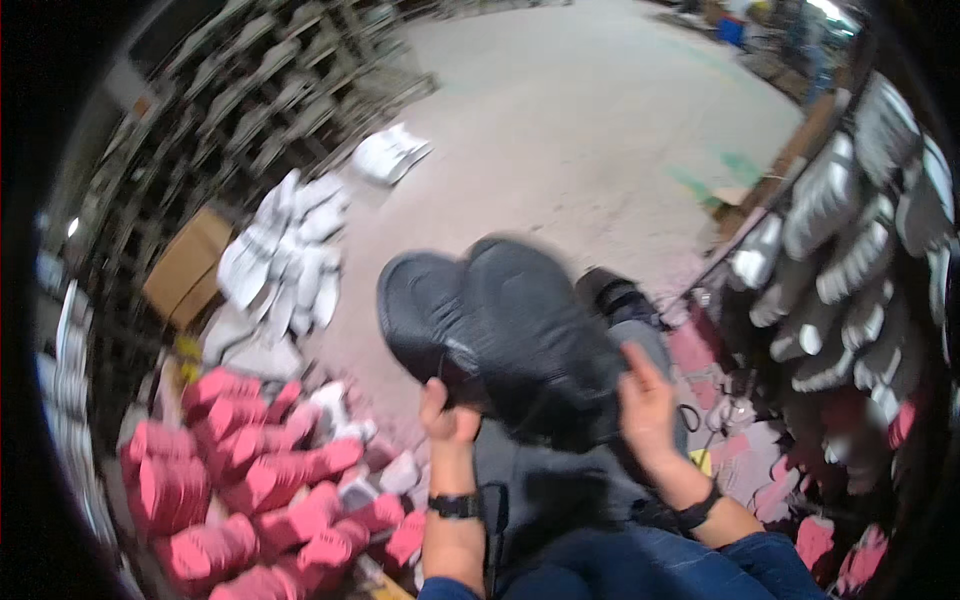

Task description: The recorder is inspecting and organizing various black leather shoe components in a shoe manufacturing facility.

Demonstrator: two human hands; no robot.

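Note:
Two black shoes (535,330) are held up side by side over my lap, toes pointing away, their surfaces partly blurred. My left hand (450,418) grips the left shoe (420,300) from below at its near end, thumb up and the other fingers partly hidden. At the near right side of the larger shoe, my right hand (647,408) presses its fingers along the edge; some fingertips are hidden behind the shoe. Dark bands circle both wrists. Just beyond the right shoe shows my foot in a dark strapped sandal (622,298).
Pink sole-shaped pieces (250,480) stand in stacks at my left. Behind them lie a pile of white pieces (285,255) and a cardboard box (187,265). A rack (290,90) rises at far left. Grey shoe-shaped pieces (825,210) hang close on my right.

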